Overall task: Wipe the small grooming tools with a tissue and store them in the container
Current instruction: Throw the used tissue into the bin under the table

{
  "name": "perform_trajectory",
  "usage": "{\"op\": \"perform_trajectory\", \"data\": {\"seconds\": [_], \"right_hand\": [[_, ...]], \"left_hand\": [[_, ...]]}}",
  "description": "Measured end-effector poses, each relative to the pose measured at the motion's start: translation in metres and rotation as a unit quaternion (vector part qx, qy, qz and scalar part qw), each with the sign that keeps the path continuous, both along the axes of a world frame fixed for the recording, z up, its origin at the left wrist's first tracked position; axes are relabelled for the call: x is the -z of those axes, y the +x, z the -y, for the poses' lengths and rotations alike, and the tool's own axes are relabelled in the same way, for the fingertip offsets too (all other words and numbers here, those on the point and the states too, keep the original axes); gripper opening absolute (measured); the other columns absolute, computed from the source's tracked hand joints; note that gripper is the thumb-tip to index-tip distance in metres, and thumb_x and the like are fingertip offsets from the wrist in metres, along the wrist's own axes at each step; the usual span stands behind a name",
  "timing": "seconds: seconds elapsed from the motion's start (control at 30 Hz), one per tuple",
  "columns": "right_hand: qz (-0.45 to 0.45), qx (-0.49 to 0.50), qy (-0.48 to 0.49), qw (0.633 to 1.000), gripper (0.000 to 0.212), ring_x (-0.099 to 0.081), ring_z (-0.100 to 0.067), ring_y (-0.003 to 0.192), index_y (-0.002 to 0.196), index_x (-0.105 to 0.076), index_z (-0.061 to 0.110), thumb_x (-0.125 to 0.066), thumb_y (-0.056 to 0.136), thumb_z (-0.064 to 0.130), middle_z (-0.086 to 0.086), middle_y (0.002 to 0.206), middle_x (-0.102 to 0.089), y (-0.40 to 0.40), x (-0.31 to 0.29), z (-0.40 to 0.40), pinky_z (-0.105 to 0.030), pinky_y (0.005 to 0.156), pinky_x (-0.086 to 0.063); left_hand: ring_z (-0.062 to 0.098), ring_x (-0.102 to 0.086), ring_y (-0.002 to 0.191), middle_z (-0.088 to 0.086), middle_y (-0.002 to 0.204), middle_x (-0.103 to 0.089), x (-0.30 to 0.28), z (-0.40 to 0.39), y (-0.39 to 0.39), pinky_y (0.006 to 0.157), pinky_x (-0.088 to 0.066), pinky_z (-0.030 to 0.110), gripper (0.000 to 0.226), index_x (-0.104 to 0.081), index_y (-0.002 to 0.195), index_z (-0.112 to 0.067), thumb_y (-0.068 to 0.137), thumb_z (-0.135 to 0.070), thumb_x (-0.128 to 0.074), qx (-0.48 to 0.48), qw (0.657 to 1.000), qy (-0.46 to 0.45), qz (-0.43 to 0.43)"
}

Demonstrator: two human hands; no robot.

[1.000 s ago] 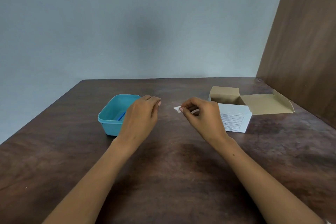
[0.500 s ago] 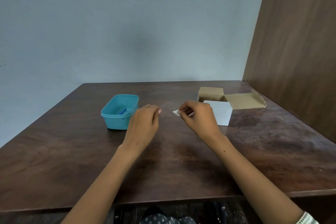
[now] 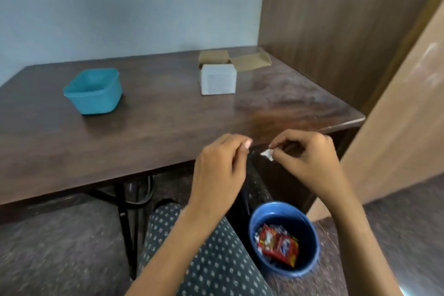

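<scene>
— While both hands hang out past the near edge of the tabletop (image 3: 168, 127), where do things stand, starting at the left?

— Far to the left of the left hand (image 3: 219, 170) and well beyond it, the teal container (image 3: 93, 91) sits on the tabletop. Its inside is blurred from this angle, so I cannot tell what it holds.

— And the left hand itself?

— Fingers curled in, thumb tip against the forefinger. Whether anything is pinched there I cannot make out; nothing shows.

— To its right?

— The right hand (image 3: 310, 161), just beside it, pinches a small white scrap of tissue (image 3: 267, 153) between thumb and forefinger, the other fingers curled. The scrap sticks out toward the left hand, close but apart.

— Any grooming tool visible?

— None that I can see, in either hand or on the tabletop. Beyond the right hand stands an open cardboard box (image 3: 217, 78), flaps spread.

— Below the hands?

— A blue bin (image 3: 283, 238) on the floor, down under the right hand, with red wrappers inside. A knee in dotted fabric lies under the left forearm.

— So how far along?

— My judgement: wiping looks finished. With the tissue held above the bin, discarding it appears to be the step in hand. What remains is dropping it, and perhaps closing the container, though no lid shows.
</scene>
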State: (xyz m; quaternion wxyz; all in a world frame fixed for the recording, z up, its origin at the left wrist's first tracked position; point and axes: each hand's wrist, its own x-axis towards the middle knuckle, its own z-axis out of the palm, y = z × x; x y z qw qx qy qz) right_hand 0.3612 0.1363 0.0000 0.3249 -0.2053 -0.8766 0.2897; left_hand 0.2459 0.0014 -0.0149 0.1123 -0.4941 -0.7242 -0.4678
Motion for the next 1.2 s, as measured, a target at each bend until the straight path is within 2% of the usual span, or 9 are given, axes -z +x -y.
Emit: {"op": "perform_trajectory", "data": {"seconds": [0.17,0.23,0.33,0.47,0.7,0.87,0.97,1.1,1.2], "right_hand": [[0.118,0.107,-0.040,0.986,0.016,-0.061,-0.001,0.063,0.069,-0.066,0.029,-0.073,0.073,0.015,0.014,0.065,-0.065,0.045,0.067,-0.030,-0.009,0.057,-0.045],[0.172,0.156,-0.063,0.971,0.022,-0.063,-0.008,0.069,0.068,-0.065,0.033,-0.071,0.076,0.014,0.010,0.070,-0.067,0.050,0.103,-0.046,-0.023,0.063,-0.051],[0.233,0.223,-0.111,0.940,0.018,-0.065,-0.021,0.076,0.072,-0.069,0.030,-0.066,0.078,0.013,0.000,0.080,-0.071,0.049,0.160,-0.069,-0.028,0.065,-0.050],[0.267,0.283,-0.163,0.907,0.013,-0.065,-0.030,0.083,0.088,-0.071,0.023,-0.061,0.083,0.016,-0.009,0.091,-0.071,0.042,0.221,-0.087,-0.033,0.070,-0.050],[0.354,0.285,-0.162,0.876,0.021,-0.064,-0.034,0.095,0.104,-0.064,0.015,-0.050,0.089,0.017,-0.013,0.103,-0.068,0.036,0.283,-0.108,-0.036,0.079,-0.050],[0.409,0.260,-0.157,0.861,0.021,-0.064,-0.033,0.097,0.104,-0.064,0.018,-0.049,0.089,0.017,-0.013,0.105,-0.068,0.037,0.299,-0.120,-0.037,0.082,-0.050],[0.409,0.261,-0.153,0.861,0.023,-0.063,-0.034,0.098,0.104,-0.064,0.018,-0.048,0.089,0.015,-0.014,0.106,-0.067,0.035,0.294,-0.123,-0.038,0.084,-0.049],[0.401,0.246,-0.167,0.866,0.023,-0.064,-0.034,0.094,0.101,-0.066,0.016,-0.049,0.087,0.018,-0.013,0.103,-0.067,0.027,0.273,-0.122,-0.038,0.081,-0.052],[0.399,0.204,-0.168,0.878,0.021,-0.064,-0.028,0.093,0.100,-0.068,0.018,-0.055,0.084,0.022,-0.008,0.101,-0.068,0.021,0.234,-0.116,-0.032,0.075,-0.051]], "left_hand": [[0.007,-0.063,0.079,-0.005,0.089,-0.068,0.064,-0.038,0.035,0.069,-0.051,0.026,0.019,-0.068,0.096,-0.015,0.095,-0.020,-0.051,0.047,0.997,-0.056,0.041],[0.007,-0.063,0.080,-0.005,0.091,-0.069,0.094,-0.058,0.039,0.070,-0.052,0.027,0.021,-0.068,0.097,-0.016,0.095,-0.022,-0.048,0.051,0.993,-0.093,0.048],[0.010,-0.063,0.078,-0.003,0.090,-0.068,0.134,-0.086,0.040,0.067,-0.050,0.024,0.023,-0.067,0.097,-0.015,0.097,-0.022,-0.045,0.056,0.985,-0.156,0.057],[0.019,-0.063,0.084,0.004,0.094,-0.067,0.167,-0.110,0.037,0.066,-0.038,0.022,0.025,-0.064,0.095,-0.010,0.098,-0.020,-0.041,0.055,0.967,-0.237,0.070],[0.021,-0.063,0.085,0.007,0.095,-0.067,0.181,-0.130,0.036,0.066,-0.039,0.023,0.026,-0.064,0.094,-0.007,0.097,-0.019,-0.042,0.055,0.957,-0.269,0.092],[0.021,-0.063,0.086,0.006,0.096,-0.066,0.181,-0.134,0.037,0.070,-0.046,0.030,0.027,-0.064,0.097,-0.008,0.098,-0.021,-0.040,0.063,0.956,-0.273,0.090],[0.020,-0.062,0.085,0.005,0.095,-0.066,0.180,-0.133,0.035,0.067,-0.043,0.027,0.026,-0.064,0.097,-0.009,0.098,-0.022,-0.040,0.055,0.957,-0.270,0.087],[0.020,-0.062,0.084,0.006,0.095,-0.066,0.172,-0.127,0.034,0.065,-0.037,0.023,0.025,-0.064,0.095,-0.009,0.098,-0.022,-0.042,0.051,0.961,-0.260,0.084],[0.017,-0.063,0.086,0.003,0.098,-0.067,0.157,-0.120,0.033,0.068,-0.041,0.023,0.023,-0.065,0.099,-0.011,0.097,-0.022,-0.046,0.052,0.966,-0.243,0.073]]}}
